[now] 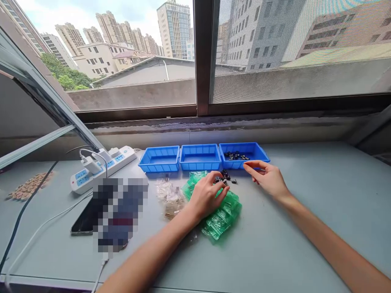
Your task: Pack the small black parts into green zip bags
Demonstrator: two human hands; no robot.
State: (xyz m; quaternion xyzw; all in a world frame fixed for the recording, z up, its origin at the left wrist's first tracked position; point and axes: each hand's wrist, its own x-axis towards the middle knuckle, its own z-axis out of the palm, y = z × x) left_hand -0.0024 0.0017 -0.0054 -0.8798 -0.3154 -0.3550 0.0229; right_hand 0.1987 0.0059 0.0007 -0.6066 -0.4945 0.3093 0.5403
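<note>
My left hand [207, 194] arches over a heap of green plastic bags [224, 217], its bent fingers apart beside a small pile of black pieces [225, 176]. Those pieces look like short screws or pins; the hand partly hides them. My right hand [269, 179] is at the front edge of the right blue tray [259, 154], thumb and fingers drawn together. Whatever lies between those fingertips is too small to make out. Several similar black pieces [235, 156] lie inside that tray. Left of the green bags is a heap of clear bags [171, 195] with small brownish contents.
A middle blue tray [200, 166] and a left blue tray [160, 167] complete the row below the window. A white power strip [104, 169], a black phone [84, 221], a blurred-out item [122, 215] and cables lie at the left. A metal frame [55, 93] slants above them.
</note>
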